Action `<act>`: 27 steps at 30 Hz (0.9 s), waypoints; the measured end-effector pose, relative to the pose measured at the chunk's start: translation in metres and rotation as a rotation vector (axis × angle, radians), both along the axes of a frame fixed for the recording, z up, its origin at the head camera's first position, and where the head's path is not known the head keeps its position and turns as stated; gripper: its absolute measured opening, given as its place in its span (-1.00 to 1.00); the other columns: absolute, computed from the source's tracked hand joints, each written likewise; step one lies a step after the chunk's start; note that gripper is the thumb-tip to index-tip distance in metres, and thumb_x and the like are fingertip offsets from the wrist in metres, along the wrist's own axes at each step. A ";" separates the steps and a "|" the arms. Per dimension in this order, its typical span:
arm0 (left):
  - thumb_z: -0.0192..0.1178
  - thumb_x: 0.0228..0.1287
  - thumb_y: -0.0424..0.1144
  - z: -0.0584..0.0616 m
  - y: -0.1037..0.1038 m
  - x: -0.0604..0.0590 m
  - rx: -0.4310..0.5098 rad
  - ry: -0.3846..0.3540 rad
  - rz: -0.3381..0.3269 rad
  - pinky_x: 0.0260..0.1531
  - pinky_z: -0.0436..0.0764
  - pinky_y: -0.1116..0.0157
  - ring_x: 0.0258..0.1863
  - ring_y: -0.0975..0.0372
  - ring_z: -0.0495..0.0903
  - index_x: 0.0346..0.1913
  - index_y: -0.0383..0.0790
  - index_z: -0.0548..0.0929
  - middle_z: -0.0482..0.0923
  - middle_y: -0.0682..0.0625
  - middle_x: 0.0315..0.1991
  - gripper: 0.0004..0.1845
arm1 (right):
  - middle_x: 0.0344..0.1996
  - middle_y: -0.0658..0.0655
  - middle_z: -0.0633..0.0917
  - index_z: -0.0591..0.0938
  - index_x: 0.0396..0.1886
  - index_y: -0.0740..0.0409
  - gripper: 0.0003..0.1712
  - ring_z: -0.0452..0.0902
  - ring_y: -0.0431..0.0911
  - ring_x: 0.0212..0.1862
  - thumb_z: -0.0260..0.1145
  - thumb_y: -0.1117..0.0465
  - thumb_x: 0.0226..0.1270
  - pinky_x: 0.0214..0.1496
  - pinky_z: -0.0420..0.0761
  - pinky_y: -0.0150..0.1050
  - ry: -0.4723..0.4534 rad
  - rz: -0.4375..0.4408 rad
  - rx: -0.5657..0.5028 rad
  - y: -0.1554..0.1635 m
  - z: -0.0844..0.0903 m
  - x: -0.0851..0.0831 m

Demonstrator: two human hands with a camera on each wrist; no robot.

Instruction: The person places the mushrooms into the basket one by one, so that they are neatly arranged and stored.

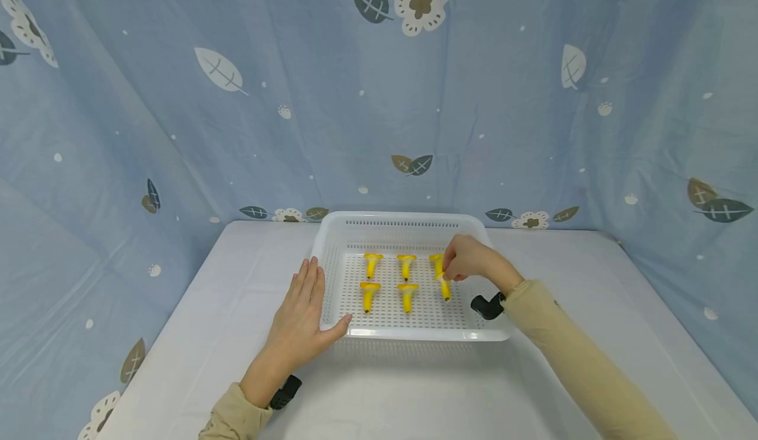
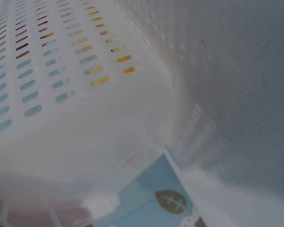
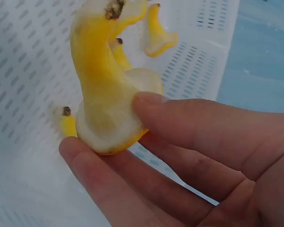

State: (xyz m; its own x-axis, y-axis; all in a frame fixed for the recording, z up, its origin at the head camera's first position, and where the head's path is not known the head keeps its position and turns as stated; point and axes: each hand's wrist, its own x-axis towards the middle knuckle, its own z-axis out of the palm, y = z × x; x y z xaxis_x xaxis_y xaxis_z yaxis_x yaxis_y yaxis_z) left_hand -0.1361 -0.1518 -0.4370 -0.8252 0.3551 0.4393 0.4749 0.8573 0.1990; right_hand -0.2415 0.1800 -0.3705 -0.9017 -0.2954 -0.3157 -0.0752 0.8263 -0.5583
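A white perforated basket stands mid-table and holds several yellow mushroom-shaped pieces in two rows. My right hand pinches the front right piece by its wide end. In the right wrist view my right hand holds that yellow piece between thumb and fingers, its stalk pointing up, above the basket floor. My left hand lies flat on the table against the basket's front left corner, thumb along the front rim. The left wrist view shows only the slotted basket wall up close.
The other yellow pieces lie left of the held one. A white cover spreads over the table, and blue patterned cloth hangs behind and to both sides. Black camera mounts sit at both wrists.
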 end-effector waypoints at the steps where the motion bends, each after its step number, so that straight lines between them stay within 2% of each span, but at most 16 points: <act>1: 0.24 0.15 0.19 0.000 0.000 0.000 -0.002 -0.007 0.002 0.40 0.13 -0.16 0.51 -0.22 -0.04 0.40 -0.67 0.18 -0.03 -0.45 0.50 0.06 | -0.48 0.11 0.68 0.71 -0.47 0.27 -0.94 0.57 -0.06 -0.47 0.46 0.39 0.12 -0.34 0.65 -0.24 -0.007 -0.003 0.002 -0.001 -0.002 0.000; 9: 0.20 0.19 0.21 0.002 0.000 0.001 -0.012 -0.057 0.013 0.44 0.07 -0.12 0.52 -0.19 -0.09 0.42 -0.65 0.14 -0.08 -0.42 0.52 0.07 | -0.45 0.13 0.65 0.66 -0.45 0.26 -0.87 0.60 -0.05 -0.45 0.49 0.40 0.07 -0.33 0.68 -0.24 -0.028 -0.017 0.031 -0.006 -0.013 0.002; 20: 0.22 0.17 0.21 0.002 0.000 0.001 -0.011 -0.041 0.013 0.42 0.10 -0.14 0.51 -0.22 -0.05 0.42 -0.65 0.15 -0.07 -0.43 0.52 0.07 | -0.50 0.11 0.63 0.62 -0.56 0.23 -0.83 0.58 -0.04 -0.46 0.48 0.42 0.02 -0.35 0.66 -0.23 -0.011 -0.001 0.081 -0.007 -0.020 -0.001; 27: 0.25 0.16 0.18 0.001 0.000 0.001 -0.007 -0.015 0.009 0.41 0.13 -0.14 0.50 -0.23 -0.03 0.40 -0.67 0.17 -0.04 -0.44 0.51 0.06 | -0.51 0.10 0.62 0.60 -0.60 0.22 -0.78 0.53 -0.07 -0.47 0.52 0.41 0.00 -0.39 0.60 -0.30 -0.014 0.009 0.119 -0.009 -0.023 0.002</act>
